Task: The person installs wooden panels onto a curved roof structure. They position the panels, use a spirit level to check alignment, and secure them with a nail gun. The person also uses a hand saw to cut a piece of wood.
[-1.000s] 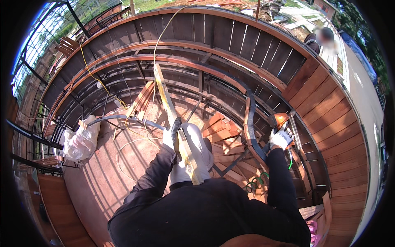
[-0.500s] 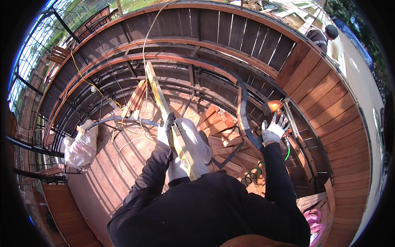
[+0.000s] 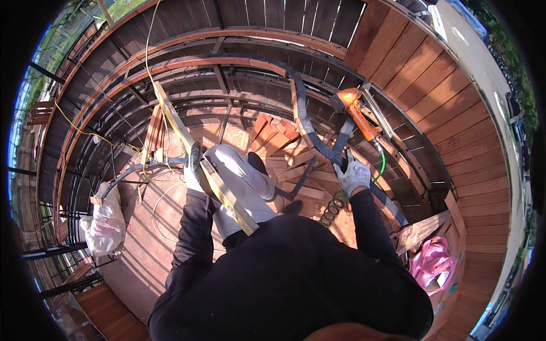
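My left hand (image 3: 195, 170) is closed around a long, yellowish wooden board (image 3: 227, 196), which slants across my left thigh. My right hand (image 3: 355, 176) has its fingers around the dark curved rail (image 3: 304, 116) of the bench-like frame. Beyond that hand, an orange nail gun (image 3: 358, 113) rests on the framework, its dark nose toward the far side. From its handle end runs a green coiled air hose (image 3: 335, 207), passing close to my right hand.
Cut reddish wood pieces (image 3: 273, 136) lie piled on the floor ahead. Curved slatted walls (image 3: 449, 113) surround me. A white sack (image 3: 105, 221) stands at the left, a pink bag (image 3: 432, 261) at the lower right. A yellow cord (image 3: 91, 132) crosses the left framework.
My right hand, earlier spread open near the nail gun, has come back nearer and closed on the dark rail. The view has shifted to the right; my left hand still holds the board.
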A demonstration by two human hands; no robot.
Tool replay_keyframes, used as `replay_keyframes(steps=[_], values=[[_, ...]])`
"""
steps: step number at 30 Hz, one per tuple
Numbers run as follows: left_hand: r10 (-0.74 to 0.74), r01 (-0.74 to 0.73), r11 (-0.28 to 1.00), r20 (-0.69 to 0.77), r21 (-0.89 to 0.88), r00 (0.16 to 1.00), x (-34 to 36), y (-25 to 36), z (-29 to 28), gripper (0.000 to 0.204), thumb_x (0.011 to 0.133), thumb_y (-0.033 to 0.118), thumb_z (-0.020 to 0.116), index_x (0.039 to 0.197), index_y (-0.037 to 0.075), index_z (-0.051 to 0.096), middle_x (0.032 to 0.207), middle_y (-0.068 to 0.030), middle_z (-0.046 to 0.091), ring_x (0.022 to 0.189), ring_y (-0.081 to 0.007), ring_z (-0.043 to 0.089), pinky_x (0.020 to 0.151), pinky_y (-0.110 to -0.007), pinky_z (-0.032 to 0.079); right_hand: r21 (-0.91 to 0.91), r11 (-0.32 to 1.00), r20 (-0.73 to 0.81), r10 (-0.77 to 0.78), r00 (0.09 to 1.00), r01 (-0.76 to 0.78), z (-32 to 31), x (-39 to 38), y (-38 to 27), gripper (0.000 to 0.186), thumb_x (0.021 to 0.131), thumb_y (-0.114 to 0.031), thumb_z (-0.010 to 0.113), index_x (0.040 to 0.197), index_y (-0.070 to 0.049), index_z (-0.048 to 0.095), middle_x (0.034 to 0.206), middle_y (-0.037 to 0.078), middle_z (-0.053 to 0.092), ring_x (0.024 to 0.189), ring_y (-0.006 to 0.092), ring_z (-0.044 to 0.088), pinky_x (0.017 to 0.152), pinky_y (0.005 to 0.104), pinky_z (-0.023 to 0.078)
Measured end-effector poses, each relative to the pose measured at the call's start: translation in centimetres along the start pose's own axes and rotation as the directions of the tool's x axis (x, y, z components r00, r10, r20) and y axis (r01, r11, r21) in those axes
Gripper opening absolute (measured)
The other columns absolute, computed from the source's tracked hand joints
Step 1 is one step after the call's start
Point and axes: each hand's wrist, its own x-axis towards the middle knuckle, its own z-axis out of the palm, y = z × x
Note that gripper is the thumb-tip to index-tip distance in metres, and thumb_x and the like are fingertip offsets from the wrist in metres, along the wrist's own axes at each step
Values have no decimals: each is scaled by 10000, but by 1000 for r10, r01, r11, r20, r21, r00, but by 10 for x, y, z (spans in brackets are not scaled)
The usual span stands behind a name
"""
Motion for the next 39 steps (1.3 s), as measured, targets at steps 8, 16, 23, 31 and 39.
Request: replay_keyframes(steps=[8,16,23,31,39], values=[[-7,5,999,47,33,999,-4,-5,1,342,887,437,649,913,109,557,617,50,421,496,-82,440,459,-225,386,40,991,23,-130,991,129,-3,10,5,605,843,-601,551,1147,-78,567,1007,156,683,970,297,661,857,410,490],[-38,37,999,69,16,997,6,-7,5,359,855,486,684,841,158,541,627,56,452,488,-82,437,449,-232,389,85,983,-109,-154,982,164,9,3,19,634,849,-655,505,1099,-76,576,909,150,687,876,299,678,791,414,499],[-14,14,1000,33,4,999,-11,-4,14,424,864,496,651,948,87,572,695,10,503,560,-128,506,511,-259,438,53,981,-152,-175,973,185,16,8,16,663,839,-671,507,1121,-76,588,919,138,691,886,294,676,792,413,499],[85,-84,995,0,46,996,-8,-4,9,333,910,407,633,943,79,588,716,1,539,590,-107,534,529,-246,459,5,995,-109,-102,989,103,9,5,8,662,787,-657,588,1177,-122,607,933,124,693,879,292,668,801,415,504],[124,-125,991,30,42,992,-2,-14,-6,432,909,393,635,1120,16,620,795,-15,573,638,-102,534,585,-238,464,-2,992,-191,-127,973,129,26,15,17,709,738,-620,664,1196,-82,605,941,146,689,887,298,673,801,413,520]])
